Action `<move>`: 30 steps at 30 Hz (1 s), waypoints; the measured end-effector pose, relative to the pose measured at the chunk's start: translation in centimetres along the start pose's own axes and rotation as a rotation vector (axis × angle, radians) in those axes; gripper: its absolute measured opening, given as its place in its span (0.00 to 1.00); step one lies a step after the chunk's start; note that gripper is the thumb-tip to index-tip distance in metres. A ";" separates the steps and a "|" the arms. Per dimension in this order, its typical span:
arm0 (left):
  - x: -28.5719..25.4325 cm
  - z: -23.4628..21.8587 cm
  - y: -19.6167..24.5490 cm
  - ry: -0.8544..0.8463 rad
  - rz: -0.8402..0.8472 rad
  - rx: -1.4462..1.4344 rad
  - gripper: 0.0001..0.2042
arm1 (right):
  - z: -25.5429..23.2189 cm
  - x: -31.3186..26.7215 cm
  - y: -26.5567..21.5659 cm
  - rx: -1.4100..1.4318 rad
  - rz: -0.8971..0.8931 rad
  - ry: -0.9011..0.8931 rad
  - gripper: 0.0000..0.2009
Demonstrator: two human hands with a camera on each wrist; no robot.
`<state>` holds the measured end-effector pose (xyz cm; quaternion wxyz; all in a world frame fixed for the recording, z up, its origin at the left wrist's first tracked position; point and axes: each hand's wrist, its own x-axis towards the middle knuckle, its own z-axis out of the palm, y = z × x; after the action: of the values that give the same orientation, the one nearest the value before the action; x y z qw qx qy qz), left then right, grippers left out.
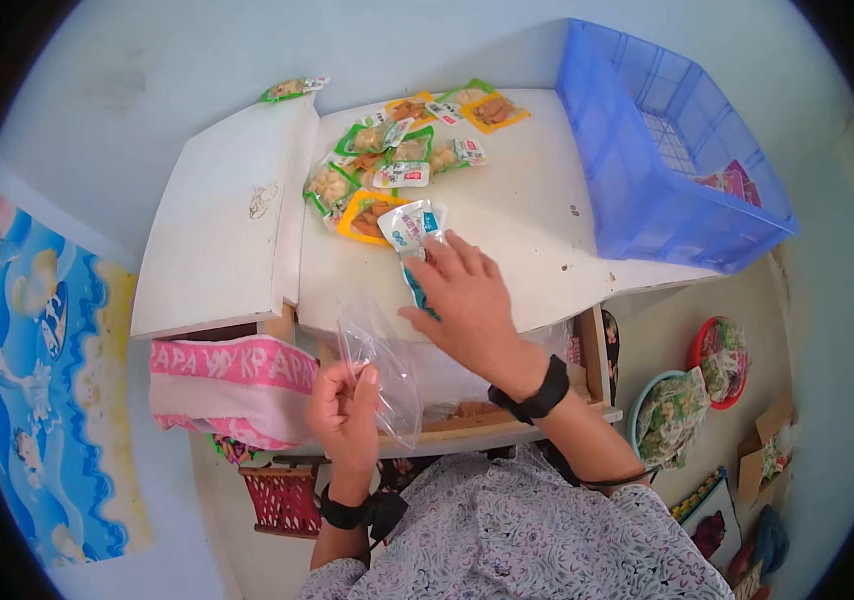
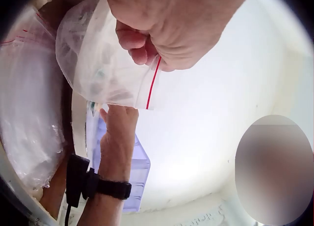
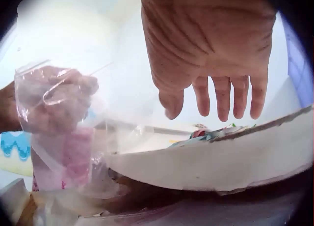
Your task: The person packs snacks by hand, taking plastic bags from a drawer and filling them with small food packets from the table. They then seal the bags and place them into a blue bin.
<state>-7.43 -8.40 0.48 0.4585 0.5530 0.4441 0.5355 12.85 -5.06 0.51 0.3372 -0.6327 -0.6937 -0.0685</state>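
Fingers of my left hand point(image 1: 345, 415) pinch the edge of a clear plastic bag point(image 1: 387, 385); in the left wrist view the bag point(image 2: 93, 64) shows a red zip line. My right hand point(image 1: 469, 305) is over a white and teal packet point(image 1: 410, 228), its fingers spread and relaxed; whether they touch the packet I cannot tell. In the right wrist view the right hand point(image 3: 211, 44) has its fingers extended, nothing gripped. Several snack packets point(image 1: 409, 148), green-edged and orange-edged, lie in a loose pile just beyond the white and teal one.
A blue crate point(image 1: 637, 215) stands at the table's right, with pink packets point(image 1: 732, 183) inside. Below the white tabletop point(image 1: 537, 200) is an open drawer point(image 1: 467, 430) holding plastic bags. A pink towel point(image 1: 232, 385) hangs at the left. Bowls of packets point(image 1: 669, 415) are on the floor at right.
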 end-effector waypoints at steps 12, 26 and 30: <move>0.7 -0.3 -1.3 0.045 -0.041 -0.088 0.04 | -3.8 -1.7 7.9 -0.289 0.094 -0.026 0.13; 1.0 -0.1 -1.6 -0.089 -0.068 -0.169 0.06 | 0.5 8.6 4.4 -0.130 0.158 -0.203 0.36; 0.9 0.3 -1.7 -0.099 -0.071 -0.205 0.06 | 2.5 8.6 6.3 0.043 0.258 -0.230 0.34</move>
<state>-7.10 -7.22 -0.98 0.5527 0.5126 0.3833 0.5336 17.94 4.63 1.27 0.2751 -0.7126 -0.6422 0.0632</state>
